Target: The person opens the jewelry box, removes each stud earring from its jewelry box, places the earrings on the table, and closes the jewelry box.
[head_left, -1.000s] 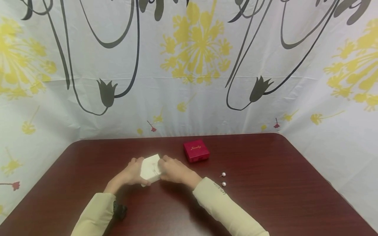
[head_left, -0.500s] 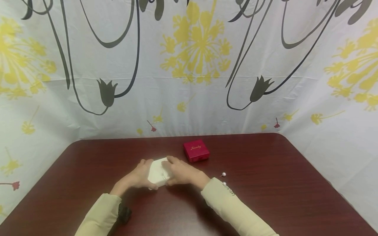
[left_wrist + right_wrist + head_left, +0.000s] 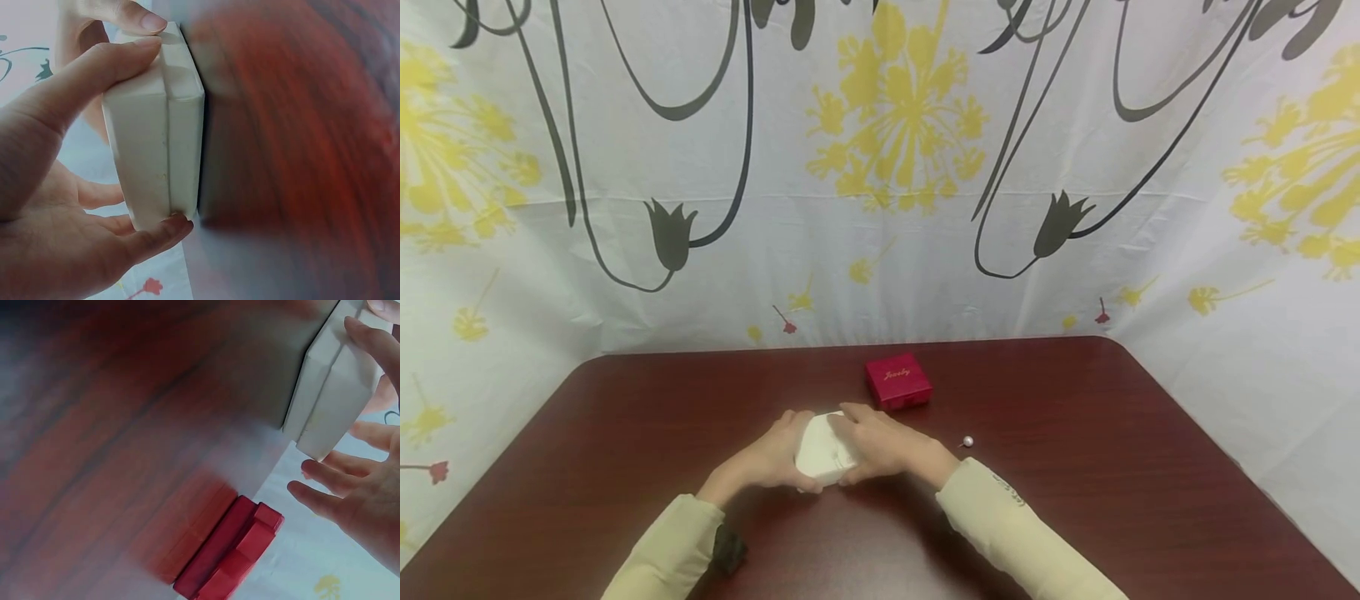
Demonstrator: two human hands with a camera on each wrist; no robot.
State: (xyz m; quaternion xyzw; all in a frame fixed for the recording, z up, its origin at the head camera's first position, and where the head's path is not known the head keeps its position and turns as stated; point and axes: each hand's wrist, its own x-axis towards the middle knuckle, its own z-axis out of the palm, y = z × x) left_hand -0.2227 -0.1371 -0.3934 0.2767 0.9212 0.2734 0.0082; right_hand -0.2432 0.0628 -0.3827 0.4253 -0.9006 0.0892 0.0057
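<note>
A white lidded box with bevelled corners sits on the table between both hands, a seam running round its sides. My left hand grips its left end, thumb on the near side and fingers on the far side, as the left wrist view shows against the box wall. From the right, my right hand holds the other end; in the right wrist view its thumb touches the box and its fingers spread along the far side. Faint thin marks show on the lid.
Behind the right hand stands a small red box with gold lettering, near the back of the dark table. A pearl stud earring lies just beyond the right sleeve. A patterned curtain hangs behind the table.
Both hands and the white box have moved right and slightly nearer. My right hand has spread round the box's end. The right arm now covers the second pearl earring seen earlier.
</note>
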